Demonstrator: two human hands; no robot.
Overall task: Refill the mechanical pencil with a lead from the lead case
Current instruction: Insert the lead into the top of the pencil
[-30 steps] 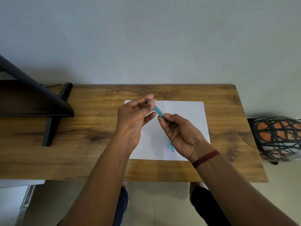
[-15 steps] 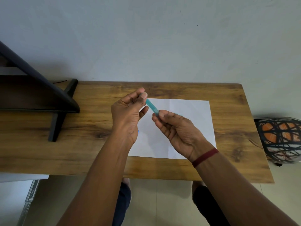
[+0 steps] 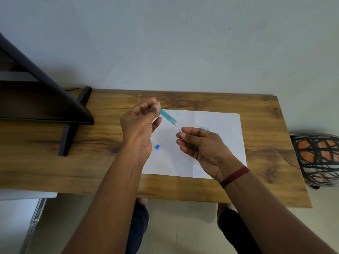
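Note:
My left hand (image 3: 137,131) pinches the upper end of a slim teal lead case (image 3: 167,117), held tilted above the white paper (image 3: 223,121). A thin dark lead (image 3: 178,128) sticks out of the case's lower end. My right hand (image 3: 205,147) pinches the lead's other end between thumb and forefinger. A small blue cap (image 3: 157,147) lies on the paper beside my left wrist. A bit of a teal object (image 3: 205,128) shows on the paper just behind my right fingers; most of it is hidden, so I cannot tell if it is the pencil.
The paper lies on a wooden table (image 3: 266,129) against a pale wall. A black slanted stand (image 3: 69,125) occupies the table's left part. An orange ball in black netting (image 3: 317,158) sits off the right edge.
My right hand has drawn away from the case down to the right, and a thin lead now shows between case and fingers. The blue cap and the teal piece have come into sight.

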